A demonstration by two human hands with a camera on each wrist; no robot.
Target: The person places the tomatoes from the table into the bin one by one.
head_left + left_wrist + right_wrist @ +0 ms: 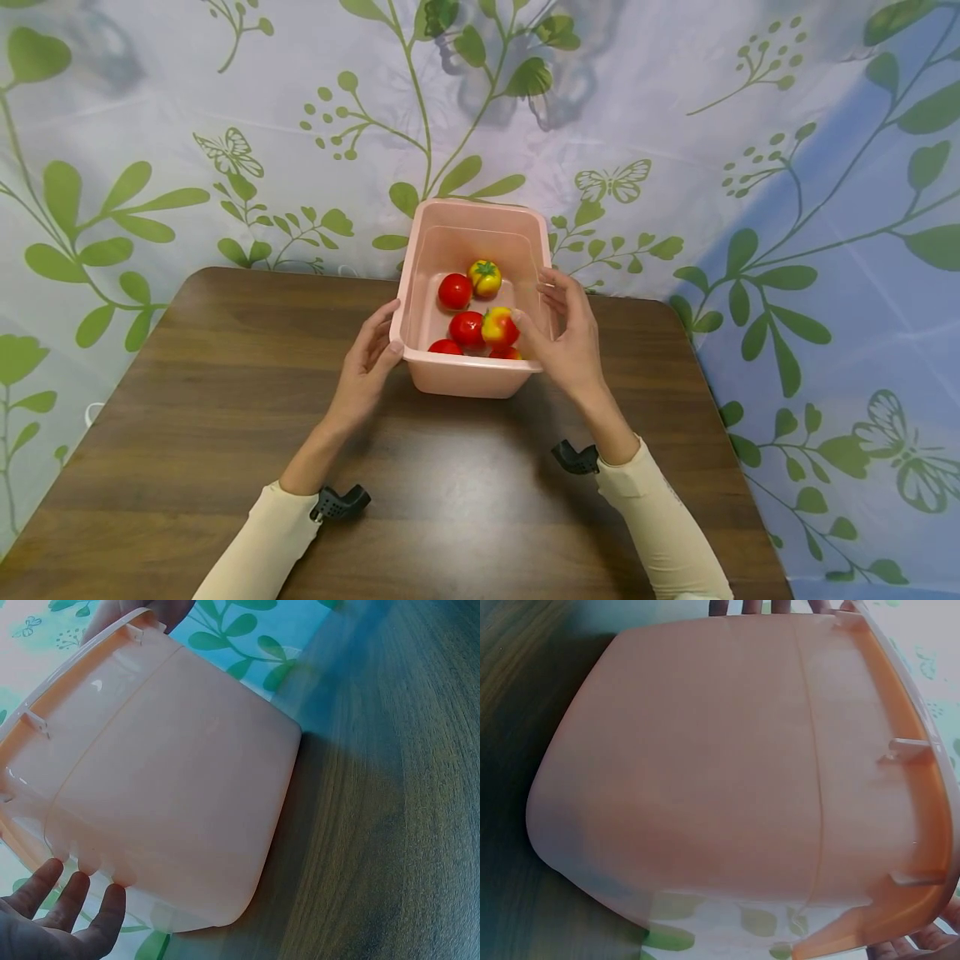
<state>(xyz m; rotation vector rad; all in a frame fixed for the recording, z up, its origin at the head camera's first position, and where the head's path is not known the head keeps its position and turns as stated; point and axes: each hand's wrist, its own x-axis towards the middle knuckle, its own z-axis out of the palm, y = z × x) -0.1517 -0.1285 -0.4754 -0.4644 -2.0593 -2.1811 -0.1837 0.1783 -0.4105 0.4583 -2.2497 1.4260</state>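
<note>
A pink plastic bin (468,377) stands on the table with several tomatoes inside. Red tomatoes (455,292) lie around a yellow one with a green top (485,277). Near the front right is a red-and-yellow tomato (500,327). My left hand (363,367) holds the bin's left front corner, thumb by the rim; in the left wrist view its fingers (73,898) touch the outer wall. At the right rim is my right hand (573,342), fingers loosely bent and apart from the thumb. Its thumb reaches over the bin beside the red-and-yellow tomato; contact is unclear.
The brown wooden table (225,400) extends to both sides and in front of the bin. A curtain with green leaves and butterflies (300,167) hangs close behind the bin and along the right. Dark wrist mounts (341,502) sit at both sleeves.
</note>
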